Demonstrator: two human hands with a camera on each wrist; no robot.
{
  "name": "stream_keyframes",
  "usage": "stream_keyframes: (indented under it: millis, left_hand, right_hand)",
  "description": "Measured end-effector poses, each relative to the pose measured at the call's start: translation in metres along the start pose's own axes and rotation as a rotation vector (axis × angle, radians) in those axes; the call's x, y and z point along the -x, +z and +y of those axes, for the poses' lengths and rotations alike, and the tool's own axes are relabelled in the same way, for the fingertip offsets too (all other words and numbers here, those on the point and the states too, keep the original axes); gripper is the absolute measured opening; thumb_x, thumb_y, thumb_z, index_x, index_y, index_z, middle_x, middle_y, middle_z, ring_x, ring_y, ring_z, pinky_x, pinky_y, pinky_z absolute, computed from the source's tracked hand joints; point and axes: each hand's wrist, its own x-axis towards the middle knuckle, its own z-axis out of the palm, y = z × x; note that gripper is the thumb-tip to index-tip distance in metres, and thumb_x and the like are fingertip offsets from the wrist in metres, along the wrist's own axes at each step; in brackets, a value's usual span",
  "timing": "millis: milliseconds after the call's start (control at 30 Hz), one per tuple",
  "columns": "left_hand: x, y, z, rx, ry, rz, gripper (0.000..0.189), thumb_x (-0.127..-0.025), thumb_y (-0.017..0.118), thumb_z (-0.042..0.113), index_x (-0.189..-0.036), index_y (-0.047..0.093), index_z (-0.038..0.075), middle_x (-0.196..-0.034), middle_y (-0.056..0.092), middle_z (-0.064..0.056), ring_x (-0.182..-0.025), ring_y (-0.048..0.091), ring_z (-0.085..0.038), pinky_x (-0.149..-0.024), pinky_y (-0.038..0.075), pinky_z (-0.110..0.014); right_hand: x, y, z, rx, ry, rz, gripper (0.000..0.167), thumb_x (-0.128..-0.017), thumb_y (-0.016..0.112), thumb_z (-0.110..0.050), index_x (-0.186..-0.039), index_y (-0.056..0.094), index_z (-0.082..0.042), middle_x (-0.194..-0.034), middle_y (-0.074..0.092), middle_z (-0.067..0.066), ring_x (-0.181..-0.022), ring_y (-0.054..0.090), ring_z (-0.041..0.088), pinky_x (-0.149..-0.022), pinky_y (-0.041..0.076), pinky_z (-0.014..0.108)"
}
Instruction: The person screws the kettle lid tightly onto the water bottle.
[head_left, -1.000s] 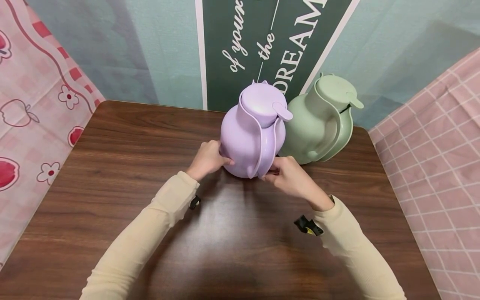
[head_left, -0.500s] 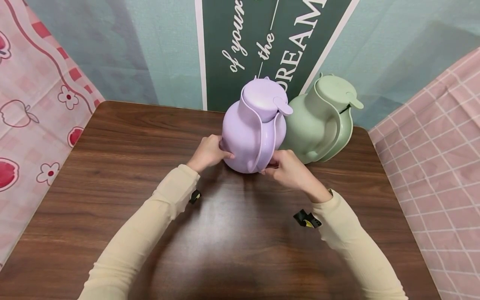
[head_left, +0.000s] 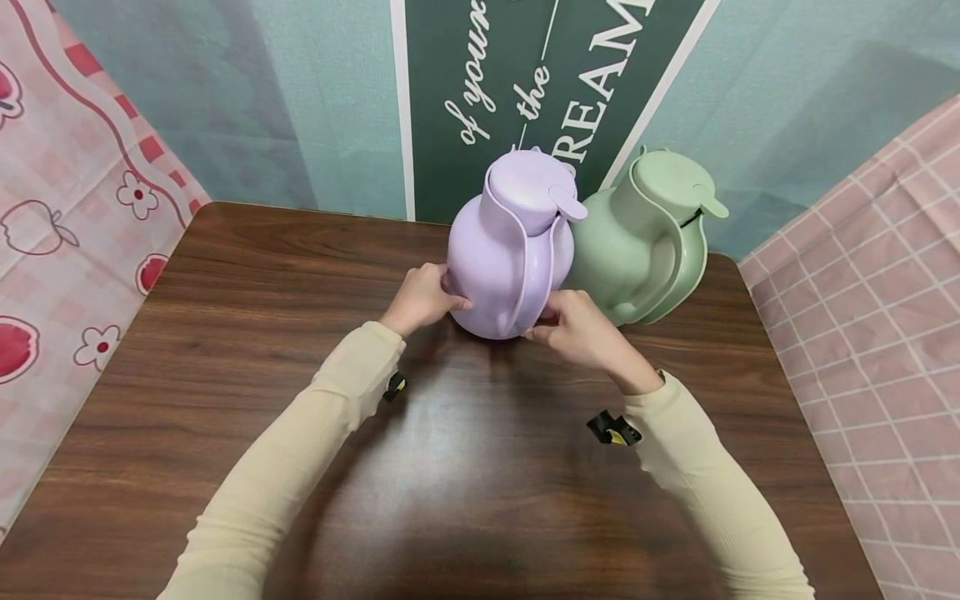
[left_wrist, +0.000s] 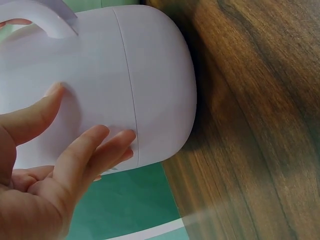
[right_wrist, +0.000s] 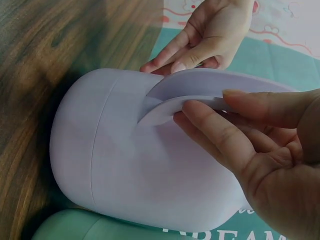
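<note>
A lavender thermos jug (head_left: 487,275) stands upright on the brown wooden table, its handle (head_left: 534,287) facing me and its lid and thumb lever on top. My left hand (head_left: 423,296) rests against the jug's left side, thumb in front; the left wrist view shows the thumb and fairly straight fingers on the smooth body (left_wrist: 160,80). At the lower handle, my right hand (head_left: 581,329) pinches the handle's edge between thumb and fingers, as the right wrist view shows. A similar green jug (head_left: 622,250) stands just right of the lavender one, partly hidden by it.
The wooden table (head_left: 225,350) ends at a blue-green wall behind the jugs. A dark green panel (head_left: 487,83) with white lettering hangs there. Pink patterned cloth (head_left: 90,250) borders the left side, pink checked cloth (head_left: 877,333) the right.
Both hands and the lavender jug have moved a little way back toward the wall and slightly right. The green jug has stayed in place.
</note>
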Motion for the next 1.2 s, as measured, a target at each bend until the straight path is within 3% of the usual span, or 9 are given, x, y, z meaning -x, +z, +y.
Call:
stream_keyframes:
  millis: [300, 700, 1200]
  left_hand:
    - [-0.005, -0.001, 0.000, 0.011, -0.016, -0.018, 0.050, -0.078, 0.073, 0.025, -0.117, 0.056, 0.000, -0.111, 0.059, -0.015, -0.109, 0.043, -0.033, -0.088, 0.039, -0.041]
    - [-0.013, -0.004, 0.000, 0.030, -0.032, -0.034, 0.056, -0.078, 0.073, 0.025, -0.124, 0.053, 0.000, -0.114, 0.058, -0.015, -0.112, 0.040, -0.033, -0.090, 0.038, -0.041]
    - [-0.024, -0.007, -0.001, 0.026, -0.037, -0.053, 0.059, -0.082, 0.069, 0.022, -0.130, 0.046, -0.003, -0.120, 0.054, -0.018, -0.117, 0.042, -0.031, -0.093, 0.037, -0.039]
  right_hand:
    - [-0.004, -0.002, 0.002, -0.019, 0.018, -0.010, 0.014, -0.073, 0.068, 0.002, -0.087, 0.068, 0.002, -0.077, 0.068, 0.010, -0.071, 0.063, 0.020, -0.067, 0.049, 0.036]
    - [-0.012, -0.004, 0.004, -0.031, 0.038, -0.021, 0.012, -0.073, 0.065, 0.003, -0.085, 0.068, 0.001, -0.074, 0.067, 0.008, -0.067, 0.060, 0.017, -0.064, 0.047, 0.033]
    - [-0.023, -0.004, 0.005, -0.050, 0.081, -0.017, 0.016, -0.074, 0.067, 0.001, -0.091, 0.068, 0.001, -0.080, 0.069, 0.011, -0.074, 0.063, 0.020, -0.070, 0.048, 0.035]
